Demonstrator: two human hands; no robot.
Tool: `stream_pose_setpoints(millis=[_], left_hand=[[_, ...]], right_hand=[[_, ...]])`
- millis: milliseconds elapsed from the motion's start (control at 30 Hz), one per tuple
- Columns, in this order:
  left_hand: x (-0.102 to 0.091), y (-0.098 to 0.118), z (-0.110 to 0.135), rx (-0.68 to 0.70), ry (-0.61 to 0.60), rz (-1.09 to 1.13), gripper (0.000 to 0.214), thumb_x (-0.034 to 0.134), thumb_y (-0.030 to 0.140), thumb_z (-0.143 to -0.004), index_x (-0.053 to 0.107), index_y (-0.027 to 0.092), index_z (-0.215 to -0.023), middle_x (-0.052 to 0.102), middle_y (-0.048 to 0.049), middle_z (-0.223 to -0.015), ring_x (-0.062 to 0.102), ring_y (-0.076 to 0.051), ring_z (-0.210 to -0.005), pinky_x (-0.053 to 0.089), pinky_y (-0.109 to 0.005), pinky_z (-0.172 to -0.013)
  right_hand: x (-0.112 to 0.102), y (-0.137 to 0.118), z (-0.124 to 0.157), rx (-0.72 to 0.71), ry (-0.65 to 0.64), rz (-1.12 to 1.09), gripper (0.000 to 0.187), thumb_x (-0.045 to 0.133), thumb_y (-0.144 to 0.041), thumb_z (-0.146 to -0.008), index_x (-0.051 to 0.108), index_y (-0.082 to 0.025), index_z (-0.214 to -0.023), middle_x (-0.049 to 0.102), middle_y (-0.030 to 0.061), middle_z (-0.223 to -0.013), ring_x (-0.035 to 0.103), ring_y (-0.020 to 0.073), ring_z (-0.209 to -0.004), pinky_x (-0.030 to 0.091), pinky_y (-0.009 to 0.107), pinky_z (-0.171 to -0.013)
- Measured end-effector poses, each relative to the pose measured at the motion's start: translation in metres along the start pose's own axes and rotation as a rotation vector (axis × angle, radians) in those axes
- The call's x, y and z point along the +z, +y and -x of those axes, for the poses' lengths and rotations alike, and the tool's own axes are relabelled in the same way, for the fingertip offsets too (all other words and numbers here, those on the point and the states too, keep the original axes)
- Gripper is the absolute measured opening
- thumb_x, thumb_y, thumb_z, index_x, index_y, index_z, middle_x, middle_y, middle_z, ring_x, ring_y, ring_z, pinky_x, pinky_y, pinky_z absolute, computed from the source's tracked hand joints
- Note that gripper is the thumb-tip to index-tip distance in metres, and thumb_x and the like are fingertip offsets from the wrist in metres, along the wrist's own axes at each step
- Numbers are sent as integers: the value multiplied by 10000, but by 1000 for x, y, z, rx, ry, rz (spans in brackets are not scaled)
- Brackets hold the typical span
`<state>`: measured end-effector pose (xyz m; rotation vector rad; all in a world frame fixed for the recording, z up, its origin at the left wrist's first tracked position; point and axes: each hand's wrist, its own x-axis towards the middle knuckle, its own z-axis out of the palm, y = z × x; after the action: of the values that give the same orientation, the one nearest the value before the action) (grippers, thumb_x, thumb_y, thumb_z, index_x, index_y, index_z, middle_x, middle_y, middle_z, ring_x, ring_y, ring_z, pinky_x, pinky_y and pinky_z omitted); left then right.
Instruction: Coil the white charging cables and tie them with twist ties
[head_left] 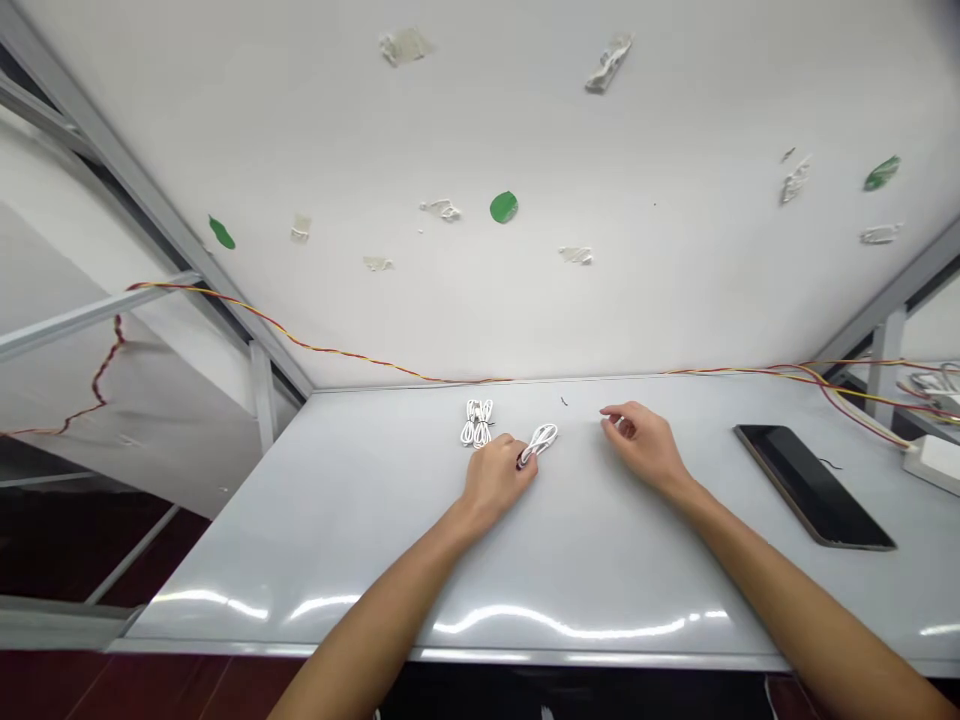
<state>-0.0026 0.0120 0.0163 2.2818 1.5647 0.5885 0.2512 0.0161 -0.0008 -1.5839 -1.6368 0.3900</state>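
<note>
My left hand is closed around a small bundle of white cable, its looped end sticking out past the thumb and fingers to the right. Just behind that hand, two more coiled white cables lie side by side on the grey table, each bound at its middle with a dark tie. To the right, my right hand hovers over the tabletop with bent fingers. Its thumb and forefinger tips are close but slightly apart, and nothing shows between them. A short dark tie lies between the hands, farther back.
A black phone or tablet lies at the right, with another thin dark tie beside it. Red and yellow wires run along the back edge towards a white power strip. A white panel with tape scraps rises behind.
</note>
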Motion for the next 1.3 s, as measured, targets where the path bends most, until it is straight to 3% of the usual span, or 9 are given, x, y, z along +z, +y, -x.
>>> stream_pose_setpoints(millis=[233,367,467,567,733,833,1100,1200,1300], left_hand=[[-2,13,0,-346,-161,1180,348,750,460,-740,711,121,-807,606,-25,-714,514,-97,-563,447,-231,-522],[0,15,2,-412,-265,1402,371,810,382,-717,704,107,-943,626,-46,-804,546,-75,-588,502,-220,-544],[1,15,4,-388,-301,1313,506,754,356,-785,609,152,-1224,647,-56,-860,592,-105,-613,555,-276,-578],[1,17,7,-223,-191,990,574,679,411,-839,513,203,-1349,634,-111,-1114,632,-153,-736,574,-305,-592],[3,21,16,210,0,279,407,658,442,-868,614,272,-1235,495,-90,-1403,592,-246,-1102,568,-365,-834],[6,19,17,303,44,43,209,533,328,-963,695,254,-1072,548,-81,-1358,570,-261,-1157,521,-427,-935],[12,8,10,162,75,306,299,498,365,-977,769,241,-957,448,-93,-1457,452,-296,-1327,401,-485,-1103],[11,7,8,93,158,307,273,526,362,-964,773,248,-946,404,-85,-1491,362,-326,-1385,324,-546,-1136],[9,6,7,129,181,338,279,478,303,-984,745,224,-972,569,-107,-1301,511,-278,-1229,408,-495,-1066]], right_hand=[[4,-35,14,199,-507,-590,509,639,-491,-837,593,-223,-1267,651,93,-1208,658,189,-832,541,348,-759],[-8,-46,15,240,-741,-772,481,663,-485,-852,618,-218,-1249,679,92,-1174,651,181,-872,537,346,-812],[-9,-44,15,362,-788,-891,448,706,-436,-835,638,-218,-1221,708,71,-1068,640,141,-746,545,331,-773],[-4,-37,15,494,-703,-935,291,755,-351,-802,711,-182,-1035,702,45,-933,609,107,-669,541,263,-670],[2,-35,16,599,-643,-1024,195,770,-285,-798,739,-151,-936,690,49,-910,625,100,-699,580,243,-726],[2,-42,17,579,-625,-1076,224,749,-334,-828,740,-148,-953,707,72,-986,665,123,-779,594,263,-804],[-2,-47,19,491,-477,-1175,529,797,-335,-783,622,-213,-1267,751,70,-1011,724,187,-920,527,397,-1013],[3,-44,19,424,-403,-1080,547,868,-317,-677,676,-216,-1179,756,68,-1009,736,211,-869,541,440,-979],[8,-41,20,347,-342,-946,403,858,-384,-668,749,-192,-1005,762,71,-924,729,212,-763,584,442,-872]])
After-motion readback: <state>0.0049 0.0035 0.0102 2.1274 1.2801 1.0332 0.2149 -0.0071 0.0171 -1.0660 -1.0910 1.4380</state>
